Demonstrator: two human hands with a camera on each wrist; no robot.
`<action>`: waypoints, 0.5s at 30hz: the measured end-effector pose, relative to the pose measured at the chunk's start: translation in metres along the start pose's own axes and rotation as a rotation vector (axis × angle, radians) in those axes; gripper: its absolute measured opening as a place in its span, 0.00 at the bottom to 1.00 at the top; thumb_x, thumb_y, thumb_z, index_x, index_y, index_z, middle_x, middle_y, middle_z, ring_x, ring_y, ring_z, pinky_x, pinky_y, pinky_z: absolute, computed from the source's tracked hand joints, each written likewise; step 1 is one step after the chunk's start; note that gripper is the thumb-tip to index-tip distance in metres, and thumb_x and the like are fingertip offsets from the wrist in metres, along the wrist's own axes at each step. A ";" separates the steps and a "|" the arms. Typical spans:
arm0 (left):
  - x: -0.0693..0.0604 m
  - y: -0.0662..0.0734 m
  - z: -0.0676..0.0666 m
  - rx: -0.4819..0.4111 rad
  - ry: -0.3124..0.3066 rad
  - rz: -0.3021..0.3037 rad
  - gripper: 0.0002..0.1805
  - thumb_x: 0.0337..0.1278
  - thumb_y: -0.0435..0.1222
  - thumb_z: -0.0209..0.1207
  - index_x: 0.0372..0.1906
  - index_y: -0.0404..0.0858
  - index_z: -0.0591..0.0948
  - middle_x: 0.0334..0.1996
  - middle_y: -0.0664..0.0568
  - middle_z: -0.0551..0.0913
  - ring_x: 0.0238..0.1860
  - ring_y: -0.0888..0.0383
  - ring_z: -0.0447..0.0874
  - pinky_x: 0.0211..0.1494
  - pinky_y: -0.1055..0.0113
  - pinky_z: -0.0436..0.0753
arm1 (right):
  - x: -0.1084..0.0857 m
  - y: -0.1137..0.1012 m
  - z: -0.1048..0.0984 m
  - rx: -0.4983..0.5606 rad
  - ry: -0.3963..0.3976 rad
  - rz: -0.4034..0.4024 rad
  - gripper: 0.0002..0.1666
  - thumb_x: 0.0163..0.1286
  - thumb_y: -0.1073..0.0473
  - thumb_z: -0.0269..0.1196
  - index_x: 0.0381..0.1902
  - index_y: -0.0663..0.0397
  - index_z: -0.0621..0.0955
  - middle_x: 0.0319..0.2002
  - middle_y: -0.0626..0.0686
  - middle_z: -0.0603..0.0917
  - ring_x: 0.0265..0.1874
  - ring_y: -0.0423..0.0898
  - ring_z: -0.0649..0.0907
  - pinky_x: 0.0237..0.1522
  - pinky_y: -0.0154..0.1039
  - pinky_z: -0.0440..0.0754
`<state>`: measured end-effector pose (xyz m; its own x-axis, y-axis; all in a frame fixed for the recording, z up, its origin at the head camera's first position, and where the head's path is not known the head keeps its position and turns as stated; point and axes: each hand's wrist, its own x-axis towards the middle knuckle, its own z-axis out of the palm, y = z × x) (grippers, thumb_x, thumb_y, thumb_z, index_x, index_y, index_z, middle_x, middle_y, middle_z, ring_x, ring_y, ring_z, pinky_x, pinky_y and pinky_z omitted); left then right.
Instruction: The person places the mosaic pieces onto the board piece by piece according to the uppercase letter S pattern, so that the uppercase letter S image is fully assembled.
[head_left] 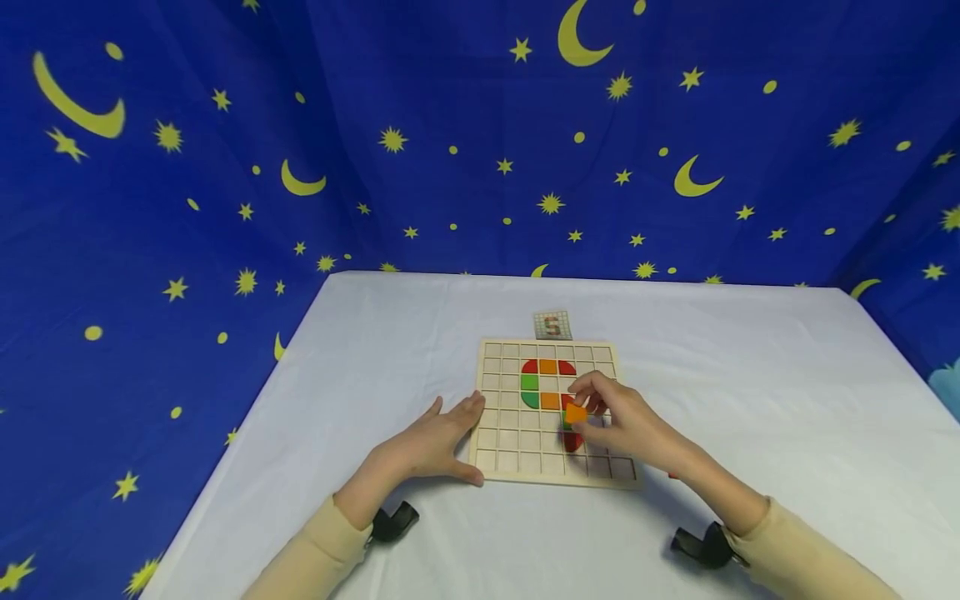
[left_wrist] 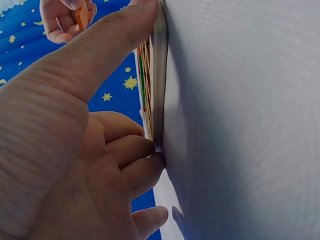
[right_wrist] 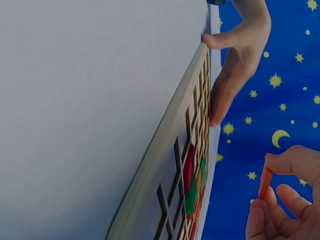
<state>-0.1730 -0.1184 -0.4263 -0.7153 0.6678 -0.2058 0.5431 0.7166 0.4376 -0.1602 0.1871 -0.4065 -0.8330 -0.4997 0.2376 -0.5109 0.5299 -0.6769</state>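
Note:
A wooden grid board lies on the white table, with coloured tiles set in some squares. Between thumb and fingertips my right hand pinches an orange square tile, held above the board's middle right. The right wrist view shows this orange tile edge-on, clear of the board. Under and near that hand are a red tile and a partly covered green one. Along the board's left edge rests my left hand, thumb and fingers spread and touching the frame. Farther up sit green, orange and red tiles.
Behind the board lies a small card with a gridded S-shaped pattern. A red piece shows partly beneath my right forearm. White cloth covers the table, and a blue curtain with moons and stars hangs behind and beside it.

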 end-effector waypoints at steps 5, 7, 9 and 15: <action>0.000 0.000 0.000 -0.001 -0.003 -0.001 0.61 0.40 0.57 0.69 0.72 0.29 0.51 0.73 0.42 0.48 0.72 0.51 0.46 0.69 0.44 0.41 | 0.005 -0.002 0.006 0.009 -0.021 -0.025 0.24 0.54 0.69 0.69 0.48 0.59 0.73 0.37 0.46 0.78 0.33 0.47 0.78 0.36 0.39 0.79; 0.001 0.000 0.000 0.000 -0.004 -0.002 0.61 0.40 0.57 0.69 0.72 0.29 0.51 0.73 0.41 0.48 0.72 0.51 0.46 0.70 0.44 0.41 | 0.007 -0.003 0.008 0.008 -0.023 -0.030 0.23 0.54 0.69 0.69 0.48 0.59 0.73 0.37 0.46 0.77 0.33 0.47 0.78 0.36 0.39 0.79; 0.001 0.000 0.000 0.002 -0.006 -0.004 0.61 0.41 0.57 0.69 0.72 0.30 0.51 0.73 0.41 0.48 0.72 0.50 0.46 0.70 0.44 0.41 | 0.008 -0.004 0.010 0.011 -0.025 -0.036 0.23 0.54 0.69 0.69 0.48 0.60 0.73 0.36 0.46 0.77 0.32 0.47 0.78 0.36 0.40 0.79; 0.000 0.000 0.000 0.004 -0.008 -0.004 0.61 0.41 0.58 0.68 0.72 0.30 0.51 0.73 0.41 0.48 0.72 0.50 0.46 0.70 0.44 0.41 | 0.010 -0.005 0.014 0.028 -0.035 -0.058 0.23 0.54 0.69 0.68 0.48 0.60 0.73 0.36 0.46 0.77 0.31 0.45 0.77 0.34 0.40 0.78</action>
<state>-0.1734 -0.1183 -0.4260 -0.7141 0.6665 -0.2142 0.5419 0.7199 0.4336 -0.1631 0.1696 -0.4108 -0.7941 -0.5526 0.2530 -0.5516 0.4806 -0.6817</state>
